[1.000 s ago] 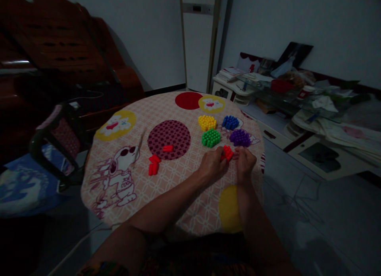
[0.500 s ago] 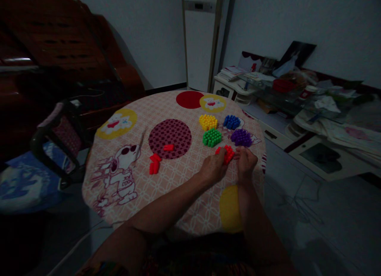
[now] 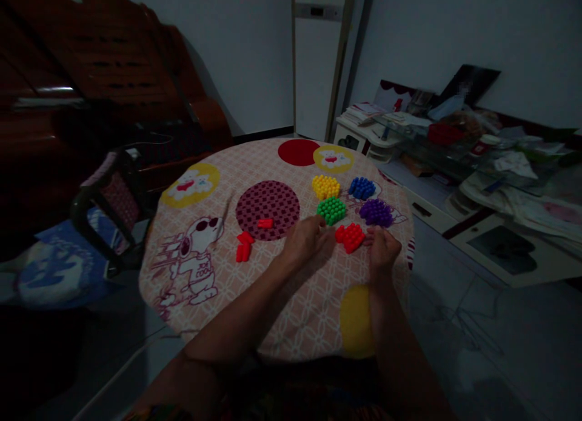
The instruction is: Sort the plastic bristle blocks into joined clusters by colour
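A cluster of small red plastic pieces [image 3: 350, 237] stands upright on the tablecloth between my two hands. My left hand [image 3: 304, 242] hovers left of it, its fingers slightly parted and no piece visible in them. My right hand [image 3: 383, 248] is at the cluster's right edge, fingers half bent and apart; whether the fingertips touch it I cannot tell. Behind are similar clusters in green [image 3: 331, 209], yellow [image 3: 326, 187], blue [image 3: 362, 188] and purple [image 3: 376, 212]. Further left lie a loose red piece [image 3: 265, 223] and a small group of red pieces [image 3: 244, 248].
The round table has a patterned tablecloth [image 3: 291, 312]. A chair [image 3: 109, 209] stands at its left, with a wooden sofa [image 3: 113, 63] behind. On the right, a low cabinet [image 3: 482, 251] carries a cluttered glass top. A tall white unit [image 3: 317, 76] stands at the back.
My left hand has let go of the red cluster and drawn away to the left. My right hand stays beside the cluster. The view has shifted slightly.
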`<state>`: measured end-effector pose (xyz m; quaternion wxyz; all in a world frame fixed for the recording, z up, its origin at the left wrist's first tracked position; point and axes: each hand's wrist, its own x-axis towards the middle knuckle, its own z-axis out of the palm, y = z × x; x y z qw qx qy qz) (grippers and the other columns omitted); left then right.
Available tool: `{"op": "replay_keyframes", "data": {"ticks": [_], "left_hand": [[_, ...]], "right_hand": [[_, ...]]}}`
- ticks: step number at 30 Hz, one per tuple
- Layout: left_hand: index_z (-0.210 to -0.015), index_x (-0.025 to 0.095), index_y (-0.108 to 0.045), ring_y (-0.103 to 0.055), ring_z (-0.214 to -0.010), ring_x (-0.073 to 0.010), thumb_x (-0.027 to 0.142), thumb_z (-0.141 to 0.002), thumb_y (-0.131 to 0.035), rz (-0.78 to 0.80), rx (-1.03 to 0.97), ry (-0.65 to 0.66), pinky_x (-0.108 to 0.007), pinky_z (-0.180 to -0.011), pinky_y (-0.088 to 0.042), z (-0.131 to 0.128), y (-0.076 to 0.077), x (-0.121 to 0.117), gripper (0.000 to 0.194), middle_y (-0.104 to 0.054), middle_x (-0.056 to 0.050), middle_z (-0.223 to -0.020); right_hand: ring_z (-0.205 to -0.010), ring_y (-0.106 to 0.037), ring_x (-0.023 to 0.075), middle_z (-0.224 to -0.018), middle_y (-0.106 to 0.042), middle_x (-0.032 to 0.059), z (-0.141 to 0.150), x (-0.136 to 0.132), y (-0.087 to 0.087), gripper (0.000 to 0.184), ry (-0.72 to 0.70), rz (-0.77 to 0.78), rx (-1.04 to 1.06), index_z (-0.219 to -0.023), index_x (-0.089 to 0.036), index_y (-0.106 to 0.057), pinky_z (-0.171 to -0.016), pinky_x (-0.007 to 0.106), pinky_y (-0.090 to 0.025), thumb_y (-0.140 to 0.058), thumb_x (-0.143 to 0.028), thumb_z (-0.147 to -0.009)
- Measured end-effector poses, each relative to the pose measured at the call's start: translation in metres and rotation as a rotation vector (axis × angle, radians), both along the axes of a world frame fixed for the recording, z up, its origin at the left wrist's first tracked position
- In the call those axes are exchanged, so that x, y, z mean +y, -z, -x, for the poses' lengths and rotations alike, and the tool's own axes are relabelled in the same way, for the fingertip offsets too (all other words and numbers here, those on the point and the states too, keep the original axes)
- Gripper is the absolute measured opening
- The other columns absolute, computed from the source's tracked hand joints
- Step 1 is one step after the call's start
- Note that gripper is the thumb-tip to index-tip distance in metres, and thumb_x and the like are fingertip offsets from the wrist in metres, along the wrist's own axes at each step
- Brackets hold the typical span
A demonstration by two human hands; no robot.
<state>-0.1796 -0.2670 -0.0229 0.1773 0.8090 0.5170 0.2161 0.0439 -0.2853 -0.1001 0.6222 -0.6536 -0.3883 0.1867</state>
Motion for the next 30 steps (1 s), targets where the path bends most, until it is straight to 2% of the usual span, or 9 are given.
{"op": "replay_keyframes", "data": {"ticks": [3,6,8,11,15,20,25,27,30], "left_hand": [[-0.108,0.018,-0.068,-0.070,-0.099,-0.0258,0.033,-0.093,-0.058,-0.024,0.133,-0.245,-0.036,-0.086,-0.053,0.054,-0.012,0.020,0.023,-0.075,-0.012,-0.111],[-0.117,0.016,-0.068,-0.068,-0.108,-0.0342,0.042,-0.091,-0.061,0.030,0.250,-0.463,-0.046,-0.089,-0.054,0.113,-0.016,0.032,0.037,-0.073,-0.017,-0.119],[-0.115,0.015,-0.068,-0.068,-0.105,-0.0379,0.046,-0.086,-0.066,0.149,0.315,-0.513,-0.050,-0.087,-0.054,0.147,-0.013,0.035,0.042,-0.073,-0.020,-0.115],[-0.096,0.017,-0.070,-0.070,-0.094,-0.0372,0.044,-0.080,-0.071,0.346,0.336,-0.426,-0.048,-0.081,-0.053,0.175,-0.007,0.036,0.032,-0.074,-0.017,-0.095],[-0.083,0.019,-0.066,-0.070,-0.086,-0.0302,0.037,-0.078,-0.071,0.342,0.363,-0.369,-0.037,-0.073,-0.050,0.173,-0.006,0.035,0.019,-0.074,-0.012,-0.089],[-0.088,0.021,-0.067,-0.069,-0.086,-0.0241,0.028,-0.074,-0.071,0.224,0.318,-0.378,-0.029,-0.071,-0.048,0.153,-0.012,0.031,0.016,-0.075,-0.005,-0.089],[-0.099,0.019,-0.068,-0.068,-0.088,-0.0223,0.024,-0.078,-0.062,0.046,0.035,-0.399,-0.031,-0.078,-0.052,0.138,-0.012,0.030,0.022,-0.075,-0.007,-0.099],[-0.101,0.018,-0.068,-0.068,-0.086,-0.0212,0.026,-0.080,-0.061,0.008,-0.100,-0.347,-0.031,-0.078,-0.053,0.124,-0.013,0.031,0.024,-0.074,-0.007,-0.102],[-0.104,0.017,-0.066,-0.068,-0.082,-0.0187,0.027,-0.082,-0.061,0.000,-0.272,-0.199,-0.030,-0.075,-0.054,0.090,-0.015,0.034,0.025,-0.073,-0.007,-0.099]], "right_hand": [[-0.051,-0.058,0.0147,-0.062,-0.065,0.0011,0.001,0.001,0.001,0.049,0.026,-0.024,0.043,-0.080,-0.015,-0.068,-0.053,0.027,-0.045,-0.053,-0.060,-0.090],[-0.050,-0.058,0.0147,-0.061,-0.065,0.0014,0.003,0.002,-0.001,0.049,0.024,-0.034,0.045,-0.078,-0.015,-0.068,-0.053,0.027,-0.045,-0.054,-0.060,-0.089],[-0.051,-0.058,0.0150,-0.061,-0.066,0.0019,0.004,0.002,-0.003,0.049,0.022,-0.046,0.034,-0.077,-0.015,-0.068,-0.053,0.028,-0.046,-0.054,-0.060,-0.089],[-0.050,-0.058,0.0150,-0.061,-0.066,0.0021,0.004,0.002,-0.005,0.049,0.023,-0.049,0.023,-0.076,-0.015,-0.068,-0.052,0.028,-0.045,-0.053,-0.060,-0.089],[-0.049,-0.057,0.0147,-0.059,-0.065,0.0013,0.002,0.002,-0.004,0.052,0.025,-0.024,0.018,-0.077,-0.015,-0.068,-0.051,0.027,-0.044,-0.053,-0.063,-0.089],[-0.050,-0.058,0.0149,-0.060,-0.065,0.0016,0.002,0.003,-0.002,0.052,0.019,-0.031,0.015,-0.077,-0.015,-0.069,-0.053,0.028,-0.045,-0.052,-0.062,-0.090],[-0.050,-0.057,0.0153,-0.061,-0.066,0.0023,0.004,0.001,-0.004,0.051,0.026,-0.043,0.037,-0.077,-0.015,-0.069,-0.052,0.028,-0.044,-0.053,-0.062,-0.089],[-0.051,-0.058,0.0155,-0.061,-0.066,0.0023,0.004,0.001,-0.004,0.051,0.025,-0.035,0.036,-0.078,-0.015,-0.069,-0.053,0.028,-0.045,-0.053,-0.062,-0.089],[-0.051,-0.057,0.0153,-0.061,-0.065,0.0020,0.004,0.000,-0.006,0.050,0.024,-0.029,0.034,-0.078,-0.015,-0.069,-0.053,0.028,-0.044,-0.053,-0.061,-0.089]]}}
